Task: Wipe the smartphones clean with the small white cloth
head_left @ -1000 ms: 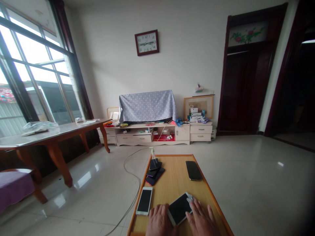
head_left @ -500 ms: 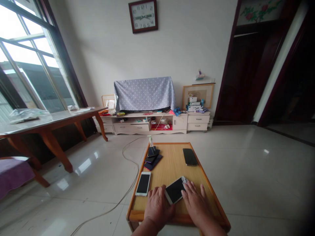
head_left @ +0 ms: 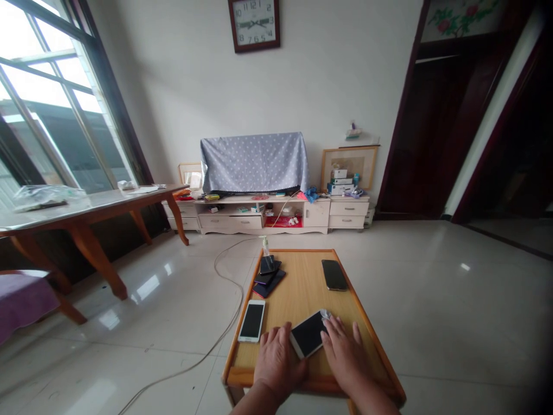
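A white-framed smartphone (head_left: 308, 334) with a dark screen lies at an angle on the small wooden table (head_left: 298, 288). My left hand (head_left: 276, 357) holds its left and lower edge, fingers curled behind and thumb at the near corner. Under the fingertips of my right hand (head_left: 344, 351) is a crumpled white tissue (head_left: 325, 314), pressed on the phone's upper right corner. Another white phone (head_left: 252, 321) lies just left of my left hand. Farther back, several dark phones (head_left: 268, 276) are piled at the left edge, and a black phone (head_left: 334, 275) rests at the right.
A clear pump bottle (head_left: 265, 246) stands at the table's far left corner. A cable (head_left: 207, 357) runs along the tiled floor to the left. Beyond are a low white cabinet (head_left: 231, 223) under a cloth-covered shape (head_left: 254, 164), and a long table (head_left: 108, 202) by the window.
The view has tilted down very slightly. Both hands stay on the phone; my right fingertips and the tissue have shifted only a little at its upper right corner.
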`<action>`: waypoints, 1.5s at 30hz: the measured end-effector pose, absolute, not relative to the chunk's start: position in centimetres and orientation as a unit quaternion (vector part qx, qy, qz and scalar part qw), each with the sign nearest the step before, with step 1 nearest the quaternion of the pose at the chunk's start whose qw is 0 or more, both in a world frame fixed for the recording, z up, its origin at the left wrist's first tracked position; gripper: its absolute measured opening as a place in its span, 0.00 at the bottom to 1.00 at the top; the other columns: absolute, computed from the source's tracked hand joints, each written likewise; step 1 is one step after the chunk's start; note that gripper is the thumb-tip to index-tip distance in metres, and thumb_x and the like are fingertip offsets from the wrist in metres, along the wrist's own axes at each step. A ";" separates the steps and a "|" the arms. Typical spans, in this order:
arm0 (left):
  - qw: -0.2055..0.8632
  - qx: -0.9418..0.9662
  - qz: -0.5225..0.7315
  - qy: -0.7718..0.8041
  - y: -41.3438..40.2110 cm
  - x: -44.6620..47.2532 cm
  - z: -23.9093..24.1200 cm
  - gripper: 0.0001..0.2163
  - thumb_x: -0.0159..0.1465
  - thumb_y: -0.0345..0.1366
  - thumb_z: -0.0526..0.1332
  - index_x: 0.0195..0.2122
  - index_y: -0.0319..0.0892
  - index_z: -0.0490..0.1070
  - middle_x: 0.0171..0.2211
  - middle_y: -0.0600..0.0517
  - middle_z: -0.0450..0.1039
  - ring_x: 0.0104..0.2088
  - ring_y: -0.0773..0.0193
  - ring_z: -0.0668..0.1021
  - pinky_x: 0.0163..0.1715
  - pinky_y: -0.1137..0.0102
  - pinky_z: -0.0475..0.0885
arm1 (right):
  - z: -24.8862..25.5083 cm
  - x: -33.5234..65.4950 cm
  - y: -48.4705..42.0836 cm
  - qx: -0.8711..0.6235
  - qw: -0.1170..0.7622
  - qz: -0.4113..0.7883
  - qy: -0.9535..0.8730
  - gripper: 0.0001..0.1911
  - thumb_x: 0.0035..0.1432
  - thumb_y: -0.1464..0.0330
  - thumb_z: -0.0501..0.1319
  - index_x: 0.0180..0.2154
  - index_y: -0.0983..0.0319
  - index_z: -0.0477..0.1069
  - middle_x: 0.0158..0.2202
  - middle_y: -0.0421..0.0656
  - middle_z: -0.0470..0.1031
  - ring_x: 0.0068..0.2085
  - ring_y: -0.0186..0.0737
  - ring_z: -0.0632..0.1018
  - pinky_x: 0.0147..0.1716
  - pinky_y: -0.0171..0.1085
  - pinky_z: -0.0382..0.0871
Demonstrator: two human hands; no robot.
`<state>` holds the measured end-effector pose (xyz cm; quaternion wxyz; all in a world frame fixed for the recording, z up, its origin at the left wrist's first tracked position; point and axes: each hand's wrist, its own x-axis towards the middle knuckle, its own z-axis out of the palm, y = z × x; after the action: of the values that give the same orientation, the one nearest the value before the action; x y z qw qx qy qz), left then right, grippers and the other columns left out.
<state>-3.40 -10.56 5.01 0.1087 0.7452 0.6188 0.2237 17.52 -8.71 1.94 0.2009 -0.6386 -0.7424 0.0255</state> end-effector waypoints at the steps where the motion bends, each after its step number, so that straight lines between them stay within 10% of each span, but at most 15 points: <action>1: 0.109 0.745 0.226 0.618 -10.6 -3.4 5.0 0.34 0.52 0.45 0.63 0.61 0.43 0.63 0.54 0.45 0.73 0.56 0.49 0.70 0.61 0.59 0.56 | 1.5 17.4 -8.8 -0.628 0.206 0.028 -0.750 0.26 0.72 0.59 0.46 0.64 0.60 0.67 0.66 0.50 0.66 0.68 0.51 0.65 0.70 0.63 0.39; 8: 0.101 0.751 0.229 0.610 -10.7 -3.6 5.4 0.32 0.52 0.45 0.64 0.59 0.44 0.65 0.54 0.46 0.73 0.56 0.49 0.70 0.61 0.59 0.56 | 1.0 17.3 -9.3 -0.610 0.275 0.044 -0.742 0.27 0.71 0.64 0.43 0.66 0.56 0.64 0.67 0.46 0.66 0.68 0.46 0.65 0.69 0.58 0.49; 23: 0.101 0.747 0.233 0.614 -10.6 -3.6 5.0 0.31 0.55 0.46 0.62 0.60 0.43 0.64 0.53 0.46 0.74 0.55 0.52 0.71 0.60 0.59 0.56 | 4.0 14.5 -9.5 -0.640 0.152 0.067 -0.750 0.29 0.72 0.48 0.41 0.66 0.47 0.62 0.69 0.39 0.61 0.73 0.60 0.51 0.64 0.76 0.31; 45: 0.123 0.746 0.200 0.624 -10.2 -3.8 4.4 0.35 0.59 0.46 0.58 0.68 0.40 0.59 0.61 0.43 0.71 0.59 0.50 0.69 0.64 0.58 0.53 | 3.8 11.4 -9.8 -0.521 0.152 0.128 -0.830 0.25 0.71 0.61 0.49 0.67 0.40 0.58 0.68 0.37 0.63 0.72 0.62 0.51 0.62 0.78 0.28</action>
<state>-3.80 -10.23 4.36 0.1228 0.7455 0.6239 0.1995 11.41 -9.76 3.80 0.1520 -0.5214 -0.8298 0.1279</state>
